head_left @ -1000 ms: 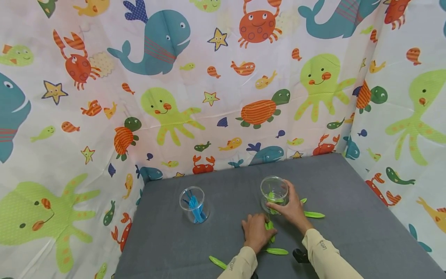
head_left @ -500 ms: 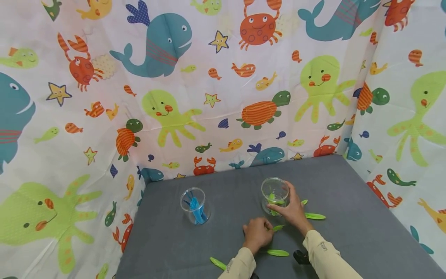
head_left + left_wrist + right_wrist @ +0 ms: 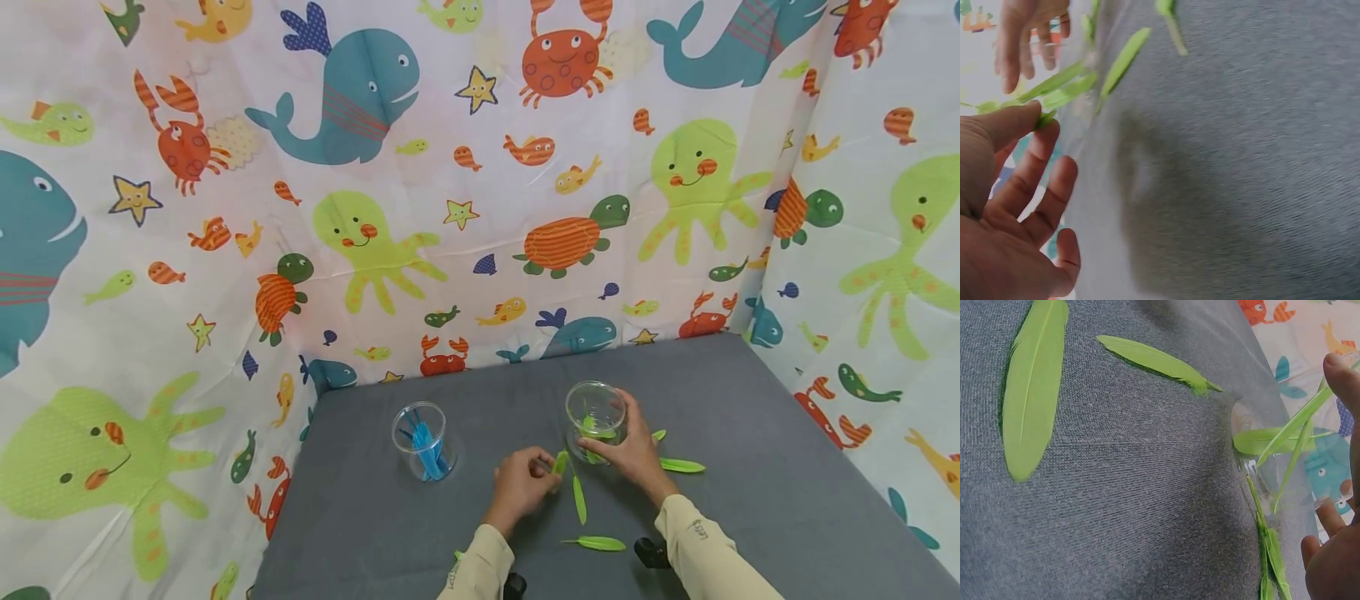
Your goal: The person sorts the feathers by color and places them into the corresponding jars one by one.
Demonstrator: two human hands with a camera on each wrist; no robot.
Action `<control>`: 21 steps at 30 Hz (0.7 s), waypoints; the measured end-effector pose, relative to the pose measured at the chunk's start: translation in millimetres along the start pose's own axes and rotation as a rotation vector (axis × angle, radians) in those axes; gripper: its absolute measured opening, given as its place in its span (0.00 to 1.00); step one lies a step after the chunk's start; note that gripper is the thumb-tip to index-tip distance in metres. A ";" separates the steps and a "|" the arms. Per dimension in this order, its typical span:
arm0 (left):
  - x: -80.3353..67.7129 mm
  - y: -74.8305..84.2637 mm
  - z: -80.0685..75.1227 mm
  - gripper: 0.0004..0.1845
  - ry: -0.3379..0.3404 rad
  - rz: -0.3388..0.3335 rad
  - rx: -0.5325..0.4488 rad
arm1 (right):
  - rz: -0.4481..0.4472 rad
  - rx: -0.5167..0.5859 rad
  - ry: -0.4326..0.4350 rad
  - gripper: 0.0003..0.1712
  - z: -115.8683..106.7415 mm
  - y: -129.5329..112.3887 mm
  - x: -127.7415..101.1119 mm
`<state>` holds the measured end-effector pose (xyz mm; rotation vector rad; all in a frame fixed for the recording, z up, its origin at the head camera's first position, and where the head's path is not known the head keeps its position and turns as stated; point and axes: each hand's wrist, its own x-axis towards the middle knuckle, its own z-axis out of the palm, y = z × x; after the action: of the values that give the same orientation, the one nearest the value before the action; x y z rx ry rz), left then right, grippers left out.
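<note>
**Feather pinched beside the right-hand cup**

Far left, a clear cup (image 3: 422, 440) holds blue feathers (image 3: 427, 450). The left hand (image 3: 519, 486) pinches a green feather (image 3: 560, 462); light as it is, it could slip. The right hand (image 3: 633, 450) grips the clear cup (image 3: 595, 417) holding green feathers, which might tip if nudged. More green feathers (image 3: 681, 465) lie on the grey table (image 3: 750, 500).

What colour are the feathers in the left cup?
Blue feathers in the clear plastic cup; head view.
</note>
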<state>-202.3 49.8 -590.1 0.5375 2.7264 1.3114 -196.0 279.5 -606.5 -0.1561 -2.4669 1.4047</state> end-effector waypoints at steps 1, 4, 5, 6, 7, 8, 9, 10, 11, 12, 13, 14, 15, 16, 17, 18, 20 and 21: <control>2.0 1.6 -2.5 0.06 0.012 0.005 -0.017 | 0.002 -0.001 -0.001 0.66 -0.2 0.0 0.1; 8.4 8.7 -9.3 0.07 0.052 0.020 -0.067 | 0.002 -0.006 -0.001 0.66 -0.7 -0.4 0.1; 10.6 12.0 -11.6 0.07 0.065 0.022 -0.087 | 0.001 -0.008 0.000 0.66 -0.7 -0.7 -0.2; 13.0 15.3 -13.8 0.06 0.076 0.025 -0.105 | 0.000 -0.010 0.000 0.66 -0.7 -1.1 -0.3; 15.4 19.3 -15.8 0.06 0.086 0.030 -0.121 | 0.002 -0.010 0.000 0.66 -0.8 -1.0 -0.7; 18.5 23.2 -17.5 0.06 0.098 0.036 -0.136 | 0.002 -0.008 0.001 0.66 -1.0 -1.1 -0.8; 21.8 27.4 -19.1 0.06 0.111 0.041 -0.150 | 0.003 -0.007 0.002 0.66 -1.1 -1.1 -0.9; 25.4 30.9 -20.1 0.06 0.123 0.048 -0.160 | 0.004 -0.006 0.003 0.66 -1.2 -1.4 -0.9; 29.1 34.3 -20.8 0.06 0.136 0.056 -0.170 | 0.004 -0.005 0.002 0.66 -1.3 -1.7 -0.9; 32.9 38.1 -21.8 0.06 0.146 0.059 -0.179 | 0.006 -0.005 0.002 0.66 -1.4 -1.8 -0.7; 36.8 41.9 -22.5 0.07 0.160 0.062 -0.185 | 0.008 -0.004 0.002 0.66 -1.7 -2.4 -0.8; 41.0 45.4 -22.8 0.07 0.172 0.066 -0.190 | 0.008 -0.001 0.002 0.66 -2.1 -3.3 -0.7; 44.4 49.0 -23.3 0.07 0.184 0.071 -0.196 | 0.010 0.000 0.000 0.66 -2.4 -3.9 -0.8; 47.8 52.4 -23.4 0.07 0.194 0.074 -0.208 | 0.014 0.001 -0.001 0.66 -2.7 -4.9 -0.9; 51.1 56.1 -23.7 0.07 0.205 0.079 -0.218 | 0.018 0.004 -0.004 0.66 -3.0 -5.6 -0.8; 54.4 59.4 -23.6 0.07 0.212 0.081 -0.224 | 0.023 0.003 -0.005 0.66 -3.2 -6.2 -0.8; 60.1 64.9 -22.0 0.07 0.228 0.091 -0.230 | 0.032 0.008 -0.011 0.66 -3.6 -7.7 -0.8; 62.7 67.5 -20.8 0.07 0.232 0.095 -0.233 | 0.035 0.006 -0.014 0.66 -3.6 -8.0 -0.8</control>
<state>-246.5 94.4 -519.5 0.5285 2.6950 1.7905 -193.8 278.2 -598.2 -0.1897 -2.4819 1.4319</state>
